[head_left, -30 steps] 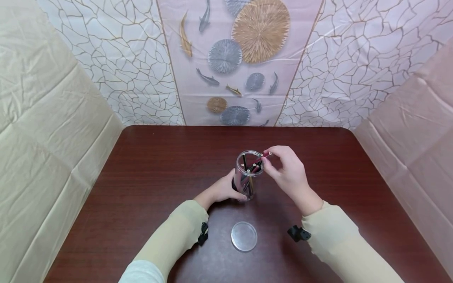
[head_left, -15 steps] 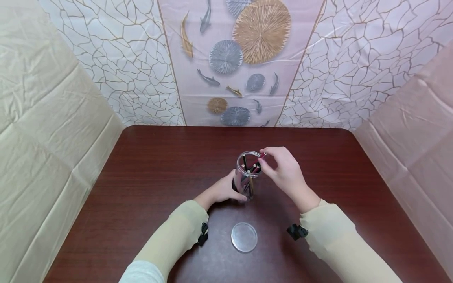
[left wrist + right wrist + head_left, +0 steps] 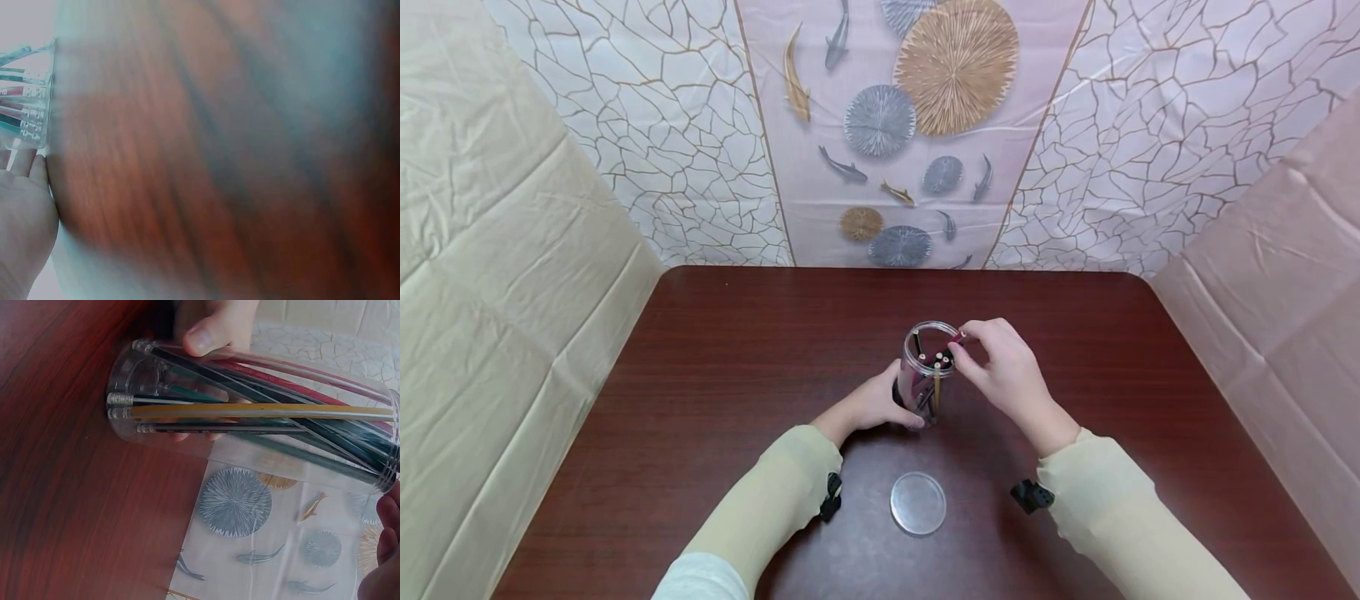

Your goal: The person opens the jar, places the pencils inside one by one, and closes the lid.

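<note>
A clear, tall jar [image 3: 909,380] of pencils stands upright on the table. My left hand [image 3: 870,402] grips its lower side, thumb toward me. At the rim, my right hand [image 3: 1006,365] pinches the upper end of a red pencil [image 3: 957,339] between thumb and fingers; its lower part reaches into the jar. The right wrist view shows a yellow pencil [image 3: 250,411] among dark, green and red ones, several with metal ferrules at the bottom. The left thumb [image 3: 209,336] presses on the glass there. Only part of the left hand [image 3: 24,215] appears in the left wrist view.
A round clear lid [image 3: 917,503] lies flat on the dark red-brown wooden table [image 3: 760,333], nearer to me than the jar. Patterned cloth [image 3: 880,192] hangs behind the table's far edge, with plain cloth on both sides. Each wrist carries a small black camera.
My right hand has shifted slightly left and down at the jar's rim with the red pencil. Inside the jar, the yellow pencil's top has slid to the right. My left hand has hardly moved.
</note>
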`<state>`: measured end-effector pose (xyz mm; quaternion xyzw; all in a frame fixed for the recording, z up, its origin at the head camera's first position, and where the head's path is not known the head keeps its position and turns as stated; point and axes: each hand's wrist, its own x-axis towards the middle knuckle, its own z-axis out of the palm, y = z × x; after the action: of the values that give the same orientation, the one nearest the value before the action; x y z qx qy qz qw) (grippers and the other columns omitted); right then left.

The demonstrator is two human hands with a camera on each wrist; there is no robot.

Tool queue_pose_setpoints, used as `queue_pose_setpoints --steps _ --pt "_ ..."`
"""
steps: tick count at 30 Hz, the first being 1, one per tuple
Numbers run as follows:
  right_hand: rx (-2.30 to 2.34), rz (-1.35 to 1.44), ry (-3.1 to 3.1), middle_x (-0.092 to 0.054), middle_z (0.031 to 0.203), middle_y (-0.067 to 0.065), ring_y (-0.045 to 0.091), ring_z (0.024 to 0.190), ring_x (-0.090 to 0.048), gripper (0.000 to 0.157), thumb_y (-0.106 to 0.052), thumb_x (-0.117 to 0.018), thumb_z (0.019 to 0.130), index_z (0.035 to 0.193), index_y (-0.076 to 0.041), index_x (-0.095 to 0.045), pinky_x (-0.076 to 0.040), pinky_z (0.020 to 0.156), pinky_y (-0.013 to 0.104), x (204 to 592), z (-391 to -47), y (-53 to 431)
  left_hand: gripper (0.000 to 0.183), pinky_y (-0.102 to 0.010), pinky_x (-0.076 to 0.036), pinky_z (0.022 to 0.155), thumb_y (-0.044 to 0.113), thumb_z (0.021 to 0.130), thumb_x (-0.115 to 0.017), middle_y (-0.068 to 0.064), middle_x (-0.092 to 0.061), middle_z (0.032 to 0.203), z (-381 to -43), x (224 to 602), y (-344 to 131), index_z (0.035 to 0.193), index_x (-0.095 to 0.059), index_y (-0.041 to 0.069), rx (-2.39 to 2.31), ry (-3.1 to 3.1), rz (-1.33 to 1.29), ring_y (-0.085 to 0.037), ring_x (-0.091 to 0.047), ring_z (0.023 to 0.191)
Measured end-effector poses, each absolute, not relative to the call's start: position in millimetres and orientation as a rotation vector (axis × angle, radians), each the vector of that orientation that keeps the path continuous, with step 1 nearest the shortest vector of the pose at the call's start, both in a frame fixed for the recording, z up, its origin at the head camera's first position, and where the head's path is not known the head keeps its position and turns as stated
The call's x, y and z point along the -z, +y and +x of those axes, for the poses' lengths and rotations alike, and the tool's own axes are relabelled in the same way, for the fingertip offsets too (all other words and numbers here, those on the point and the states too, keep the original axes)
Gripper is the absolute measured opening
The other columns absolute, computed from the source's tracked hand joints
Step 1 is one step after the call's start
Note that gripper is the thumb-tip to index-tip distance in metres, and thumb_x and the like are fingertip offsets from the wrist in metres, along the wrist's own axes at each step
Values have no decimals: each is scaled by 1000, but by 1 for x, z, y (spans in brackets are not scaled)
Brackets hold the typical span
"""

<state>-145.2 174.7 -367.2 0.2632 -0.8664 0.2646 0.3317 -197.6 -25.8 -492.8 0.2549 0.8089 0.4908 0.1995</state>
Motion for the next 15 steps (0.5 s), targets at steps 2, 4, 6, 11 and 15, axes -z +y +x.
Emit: queue_pose_setpoints --steps 2,4,6,11,15 --pt "-688 706 -2249 -61 79 7 24 76 -51 21 -1 -72 74 92 -3 -61 -42 66 36 368 -145 175 85 -29 -39 94 28 62 -87 4 -60 111 -198 492 -26 131 -38 19 -1366 2264 714 -10 -53 104" --pt "-686 726 -2226 -60 79 7 25 76 -51 21 -1 -71 74 92 -2 -60 -42 67 36 369 -146 175 85 -29 -39 93 28 62 -87 3 -61 107 -198 492 -26 131 -37 19 -1357 2266 712 -10 -54 101" --pt "-689 745 -2204 -60 80 9 27 77 -52 21 -2 -71 74 92 -1 -60 -42 69 38 370 -147 176 84 -29 -40 91 29 62 -86 3 -62 100 -197 492 -26 129 -38 19 -1344 2269 708 -11 -55 97" --pt "-720 771 -2185 -59 84 11 28 82 -52 18 -6 -67 77 92 0 -59 -41 74 37 371 -148 176 80 -30 -41 87 30 62 -86 3 -63 87 -197 491 -26 126 -39 20 -1334 2264 703 -11 -57 88" --pt "-763 763 -2187 -60 87 10 27 85 -53 18 -8 -64 79 95 -1 -60 -41 77 36 371 -148 177 79 -30 -42 86 29 62 -86 2 -63 86 -197 491 -26 124 -39 19 -1340 2257 707 -12 -58 87"
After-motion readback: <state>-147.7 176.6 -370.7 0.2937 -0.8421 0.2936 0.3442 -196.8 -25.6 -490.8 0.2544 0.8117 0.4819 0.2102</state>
